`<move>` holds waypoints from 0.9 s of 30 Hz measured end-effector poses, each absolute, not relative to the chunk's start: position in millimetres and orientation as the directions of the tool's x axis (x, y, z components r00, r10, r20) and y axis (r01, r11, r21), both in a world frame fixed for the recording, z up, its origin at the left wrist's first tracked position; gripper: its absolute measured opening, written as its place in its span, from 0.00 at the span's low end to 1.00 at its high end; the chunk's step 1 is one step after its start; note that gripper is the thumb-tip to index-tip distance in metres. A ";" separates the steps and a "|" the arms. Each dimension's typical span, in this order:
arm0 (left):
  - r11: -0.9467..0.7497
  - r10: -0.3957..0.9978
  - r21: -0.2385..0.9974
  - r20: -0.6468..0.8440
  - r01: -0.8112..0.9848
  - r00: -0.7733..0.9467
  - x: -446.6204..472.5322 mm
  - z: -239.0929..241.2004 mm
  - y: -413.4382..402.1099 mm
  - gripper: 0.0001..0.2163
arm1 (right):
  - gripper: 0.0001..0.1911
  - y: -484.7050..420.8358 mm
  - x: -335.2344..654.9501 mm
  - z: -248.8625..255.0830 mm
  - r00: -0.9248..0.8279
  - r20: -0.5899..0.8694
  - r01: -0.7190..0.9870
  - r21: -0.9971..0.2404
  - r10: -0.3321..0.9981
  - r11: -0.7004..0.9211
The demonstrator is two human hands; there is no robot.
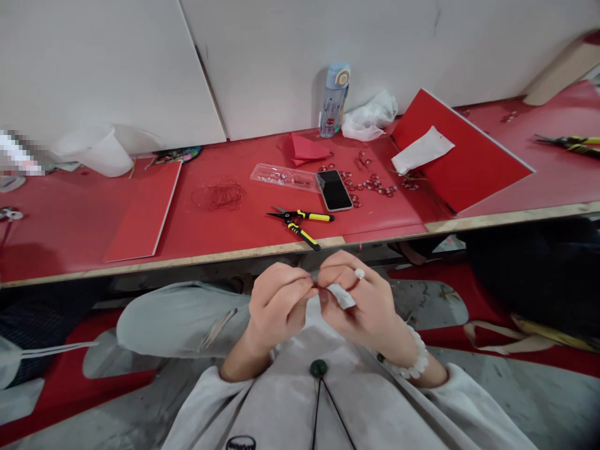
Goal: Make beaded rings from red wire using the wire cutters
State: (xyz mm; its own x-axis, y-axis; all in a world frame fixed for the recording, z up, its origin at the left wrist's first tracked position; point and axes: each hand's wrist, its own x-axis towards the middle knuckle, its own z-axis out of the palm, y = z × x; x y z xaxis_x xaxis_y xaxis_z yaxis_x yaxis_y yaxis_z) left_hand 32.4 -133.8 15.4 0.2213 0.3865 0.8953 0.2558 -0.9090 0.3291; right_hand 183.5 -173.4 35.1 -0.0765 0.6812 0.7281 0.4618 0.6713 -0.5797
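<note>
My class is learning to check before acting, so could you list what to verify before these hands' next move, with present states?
1. Hands close together: ok; left hand and right hand nearly meet at the fingertips.
2. White scrap held: ok, in the right hand.
3. Anything else pinched: cannot tell; too small.
4. Cutter closed: not ok; it lies open.
5. Rings gathered: not ok; many lie loose beside the phone.
</note>
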 end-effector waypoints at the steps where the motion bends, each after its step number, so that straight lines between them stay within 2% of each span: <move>1: -0.909 0.386 0.329 0.898 0.257 0.213 32.2 15.3 -133.2 0.07 | 0.12 -173.1 182.9 34.8 -0.080 0.723 0.445 -0.590 0.687 0.673; 5: -0.905 0.402 0.357 0.896 0.232 0.190 30.9 15.3 -131.1 0.07 | 0.11 -173.2 183.7 38.7 -0.064 0.710 0.442 -0.610 0.701 0.658; 10: -0.893 0.436 0.401 0.883 0.204 0.174 31.8 16.5 -132.1 0.07 | 0.12 -175.6 187.6 47.0 -0.087 0.750 0.475 -0.548 0.656 0.689; 13: -0.891 0.441 0.413 0.887 0.190 0.135 34.0 16.7 -134.6 0.06 | 0.12 -178.8 185.0 46.4 -0.086 0.744 0.481 -0.552 0.663 0.681; 18: -0.886 0.400 0.367 0.914 0.284 0.065 35.6 17.6 -140.4 0.06 | 0.11 -186.2 176.3 41.0 -0.043 0.709 0.449 -0.616 0.704 0.647; 23: -0.861 0.409 0.338 0.905 0.379 0.121 31.7 20.4 -143.4 0.07 | 0.12 -192.0 175.8 41.5 -0.097 0.704 0.421 -0.611 0.703 0.670; 27: -0.869 0.395 0.330 0.912 0.368 0.115 29.3 20.4 -143.9 0.08 | 0.12 -197.9 179.5 41.8 -0.099 0.684 0.341 -0.659 0.723 0.671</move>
State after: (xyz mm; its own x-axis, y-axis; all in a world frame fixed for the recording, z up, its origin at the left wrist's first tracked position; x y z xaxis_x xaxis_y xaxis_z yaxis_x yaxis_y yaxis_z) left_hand 29.3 -143.9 20.4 0.1147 0.3945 0.9117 0.3679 -0.8694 0.3299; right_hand 179.5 -197.9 41.8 -0.0990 0.7225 0.6842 0.3411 0.6706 -0.6588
